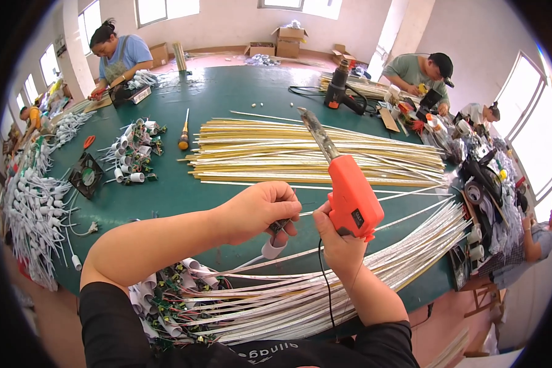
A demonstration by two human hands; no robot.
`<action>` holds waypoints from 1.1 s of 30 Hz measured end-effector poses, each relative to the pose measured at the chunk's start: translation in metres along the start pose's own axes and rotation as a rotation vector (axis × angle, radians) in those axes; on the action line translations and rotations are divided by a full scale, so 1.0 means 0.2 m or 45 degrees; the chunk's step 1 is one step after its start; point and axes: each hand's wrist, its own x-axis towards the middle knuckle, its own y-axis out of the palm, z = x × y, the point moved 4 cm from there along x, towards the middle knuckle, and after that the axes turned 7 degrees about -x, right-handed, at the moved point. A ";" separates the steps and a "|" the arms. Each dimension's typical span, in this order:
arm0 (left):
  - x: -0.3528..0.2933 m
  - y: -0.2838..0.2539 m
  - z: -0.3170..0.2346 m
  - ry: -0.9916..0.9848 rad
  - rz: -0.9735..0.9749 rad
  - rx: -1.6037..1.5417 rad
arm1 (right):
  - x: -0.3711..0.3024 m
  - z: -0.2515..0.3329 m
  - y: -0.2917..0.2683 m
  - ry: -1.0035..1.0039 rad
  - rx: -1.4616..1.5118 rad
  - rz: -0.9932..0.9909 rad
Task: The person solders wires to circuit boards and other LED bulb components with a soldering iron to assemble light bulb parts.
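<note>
My right hand (pixel 342 250) is wrapped round the grip of an orange-red soldering gun (pixel 357 193). Its long metal tip points up and away to the left, over the far bundle of strips. To its left, my left hand (pixel 260 211) is closed in a pinch on a small dark circuit board (pixel 279 226), partly hidden by the fingers. A white plastic cap (pixel 274 246) with a pale lead hangs just under those fingers. Below my hands lie long thin white strips (pixel 362 282), whose left ends meet a heap of green circuit boards and white caps (pixel 184 294).
Yellow and white strips (pixel 313 150) lie mid-table beside a screwdriver (pixel 184 132). A small black fan (pixel 86 175) and piled white leads (pixel 34 208) are at left. A heat gun (pixel 337 86) stands at the back. Co-workers sit round the green table (pixel 227 92).
</note>
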 end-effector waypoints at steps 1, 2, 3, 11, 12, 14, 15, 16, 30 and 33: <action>-0.01 -0.01 0.00 0.005 -0.007 0.001 | -0.01 0.00 0.00 -0.005 -0.019 0.002; -0.02 -0.03 0.00 0.059 -0.034 -0.034 | -0.01 0.00 0.00 -0.008 -0.036 0.007; -0.03 -0.05 -0.01 0.114 -0.065 -0.071 | -0.01 0.00 0.00 -0.011 -0.027 0.019; -0.56 -0.20 -0.72 0.880 -0.499 1.161 | 0.01 0.03 -0.04 -0.082 0.062 -0.096; -0.61 -0.21 -0.74 0.917 -0.551 1.339 | 0.01 0.03 -0.04 -0.077 0.080 -0.079; -0.61 -0.32 -0.69 0.816 -0.588 1.521 | 0.03 0.01 -0.02 -0.066 0.187 0.003; -0.53 -0.41 -0.59 0.591 -0.452 1.674 | 0.03 -0.01 -0.02 -0.051 0.193 0.016; -0.47 -0.49 -0.47 0.354 -0.315 1.813 | 0.02 -0.03 -0.01 -0.049 0.077 0.067; -0.16 -0.92 0.44 -0.268 -0.157 0.884 | -0.02 -0.18 0.14 0.454 0.470 0.473; -0.15 -0.92 0.45 -0.268 -0.203 0.895 | -0.05 -0.20 0.18 0.547 0.419 0.603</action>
